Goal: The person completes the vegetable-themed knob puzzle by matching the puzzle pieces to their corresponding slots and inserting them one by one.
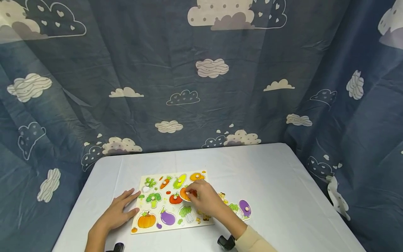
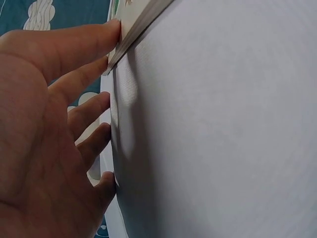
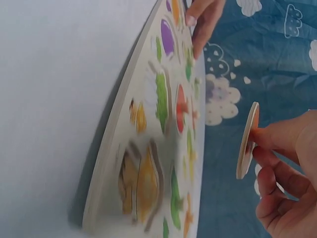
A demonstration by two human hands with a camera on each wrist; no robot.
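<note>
A white wooden vegetable puzzle board (image 1: 176, 225) lies on the table. My left hand (image 1: 118, 211) rests at its left edge, fingers spread, thumb and fingertips touching the board; the left wrist view shows the thumb (image 2: 84, 42) against the board's edge. Above the board, my right hand (image 1: 204, 197) pinches an orange puzzle piece (image 1: 183, 194). In the right wrist view this thin piece (image 3: 242, 153) is seen edge-on, off the board. Near it on the board are a tomato piece (image 1: 175, 199) with a knob, a corn piece (image 1: 179, 181) and a carrot piece (image 1: 165, 182). A printed pumpkin (image 1: 146, 221) and eggplant (image 1: 168, 218) lie along the front.
Right of the board, a loose purple eggplant piece (image 1: 244, 207) lies by a green-topped piece (image 1: 233, 207) and a yellowish one (image 1: 222, 197), partly behind my right forearm. The white table (image 1: 283, 210) meets a blue cloud-patterned curtain (image 1: 141, 63) behind.
</note>
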